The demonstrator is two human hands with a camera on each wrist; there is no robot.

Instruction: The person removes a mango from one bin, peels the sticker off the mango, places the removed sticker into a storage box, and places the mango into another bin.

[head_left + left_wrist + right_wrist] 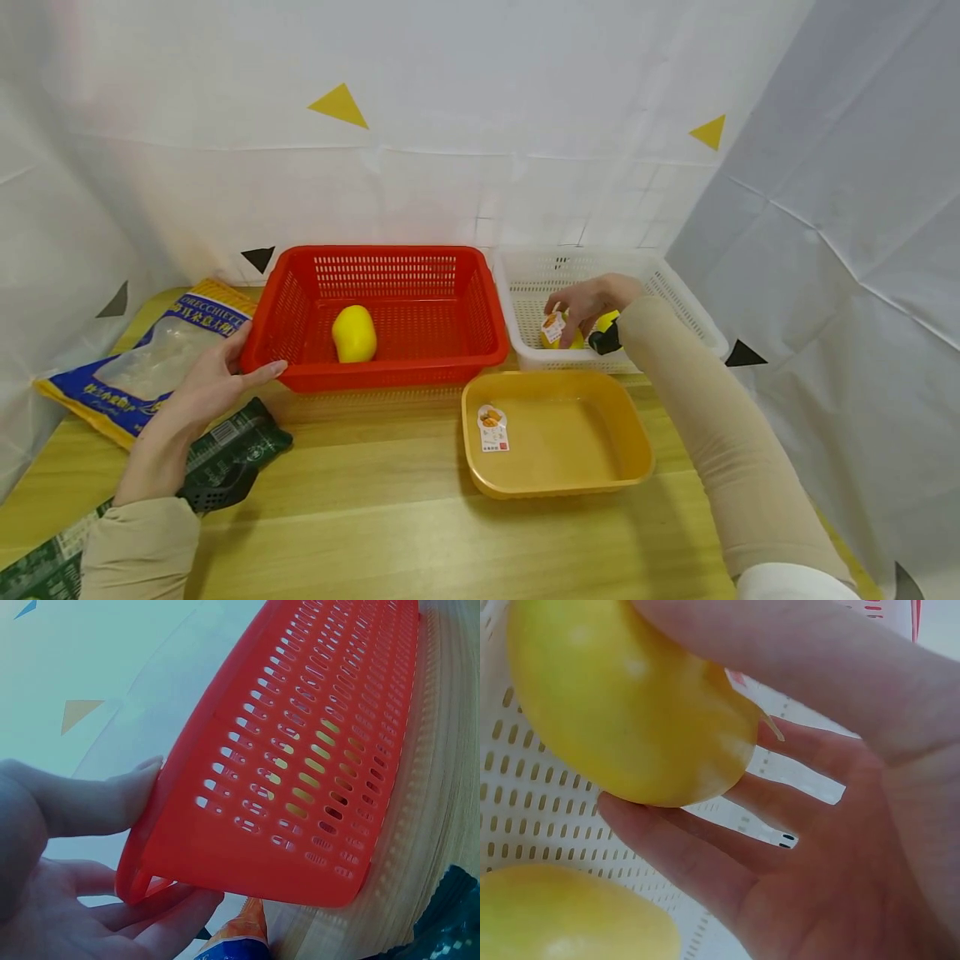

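From the head view, the left hand (202, 387) holds the near left corner of the red basket (420, 367), with the thumb on the rim and the other fingers out flat by its wall. A yellow fruit (354, 333) lies inside the red basket, which sits toward the far edge of the desk (375, 517). The right hand (592, 302) reaches into the white basket (528, 287), just beside the red one and nearer the far right corner, and its fingers curl around a little packet with a label (553, 327). A second yellow thing (606, 320) shows just behind the hand. A yellow tray (592, 483) sits in front of the white basket, and a small packet (492, 427) lies at its left end. A blue bag (142, 362) lies by the left edge, and a dark green bag (240, 442) lies under the left wrist. From the left wrist view, the thumb (105, 802) presses on the red basket's wall (300, 750) and the other fingers (161, 915) sit under its rim. From the right wrist view, the thumb and fingers (705, 862) are bent around a yellow packet (622, 705), holding it over the white basket's holed floor (510, 795). Another yellow one (562, 919) lies below it.
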